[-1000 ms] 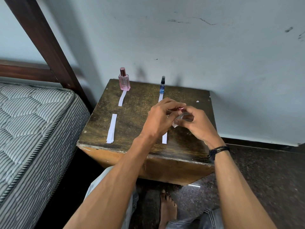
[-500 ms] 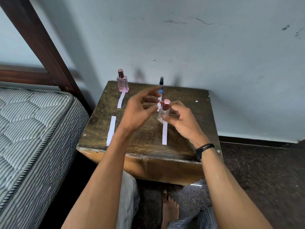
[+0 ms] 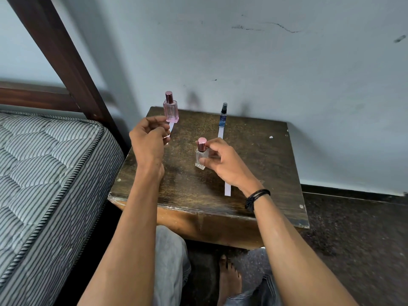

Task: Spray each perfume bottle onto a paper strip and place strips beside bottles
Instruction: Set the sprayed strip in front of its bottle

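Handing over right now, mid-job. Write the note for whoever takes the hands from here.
Left hand: fingers loosely curled, nothing visibly held, by the pink bottle.
Right hand: grip on the clear bottle, cap on, mid table.
Done, by the look of it: pink bottle and blue spray stand at the back, left strip and middle strip in front of them.
Left: stand the clear bottle beside the loose strip at the right wrist. I cannot tell whether that strip has been sprayed.
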